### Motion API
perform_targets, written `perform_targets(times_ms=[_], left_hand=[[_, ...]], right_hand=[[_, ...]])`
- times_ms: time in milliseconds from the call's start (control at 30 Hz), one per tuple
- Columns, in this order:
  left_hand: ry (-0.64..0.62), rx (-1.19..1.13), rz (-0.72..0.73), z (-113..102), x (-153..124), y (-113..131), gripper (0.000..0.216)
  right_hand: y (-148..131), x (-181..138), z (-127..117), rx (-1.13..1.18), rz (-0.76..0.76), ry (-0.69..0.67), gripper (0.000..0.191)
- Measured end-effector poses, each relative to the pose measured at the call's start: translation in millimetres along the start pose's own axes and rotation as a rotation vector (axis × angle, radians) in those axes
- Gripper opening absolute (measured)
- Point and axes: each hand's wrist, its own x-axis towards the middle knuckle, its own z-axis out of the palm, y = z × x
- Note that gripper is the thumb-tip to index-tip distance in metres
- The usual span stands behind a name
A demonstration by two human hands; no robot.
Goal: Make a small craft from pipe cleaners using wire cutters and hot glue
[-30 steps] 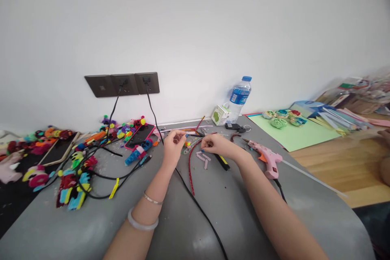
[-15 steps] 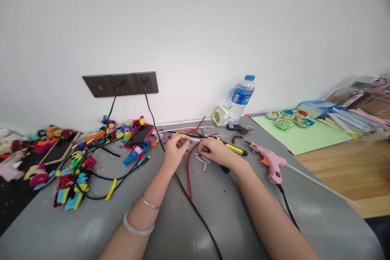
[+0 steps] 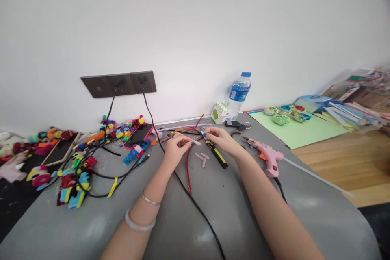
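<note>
With the pale pink stick (image 3: pixel 198 143) taken as the dial's centre and twelve o'clock toward the wall (image 3: pixel 195 28), the following is recorded. The stick, slim and matt, is held above the grey, smooth, slightly littered table (image 3: pixel 176 231). The left hand (image 3: pixel 176 146) is closed to a narrow pinch, its thumb and fingertips on the stick's near end. The right hand (image 3: pixel 221 140) has its fingers bent and tips drawn together at the upper end of a tool (image 3: pixel 217 154) with a ribbed black-and-yellow handle, lying toward four o'clock; whether it grips anything cannot be told.

At five o'clock lie three loose pink pieces (image 3: pixel 204 163), short and rod-shaped. Between six and seven o'clock a fuzzy red stem (image 3: pixel 187 170) runs in a shallow curve. Just past three o'clock rests a glossy pink plastic glue gun (image 3: pixel 269 155). Between one and two o'clock stand a clear, blue-capped bottle (image 3: pixel 240 94) and a small cube-shaped carton (image 3: pixel 220 113). At three o'clock, well apart, a flat green sheet (image 3: pixel 310 136) bears crumpled rosettes (image 3: pixel 281 119). Between eight and nine o'clock lie plush, multicoloured figures (image 3: pixel 73 185), partly crossed by black cable.
</note>
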Motion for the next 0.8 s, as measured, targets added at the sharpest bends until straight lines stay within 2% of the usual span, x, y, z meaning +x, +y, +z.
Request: perform_targets(times_ms=[167,400,800], left_hand=[[-0.054,0.026,0.014,-1,0,4,0.012],[-0.044,0.043,0.023,0,0,2,0.011],[-0.073,0.111,0.003,0,-1,7,0.013]], right_hand=[[-14,-4,7,0.146,0.068,-0.067,0.026],[-16,-6,7,0.149,0.091,-0.151,0.025],[-18,-6,7,0.113,0.094,-0.211,0.029]])
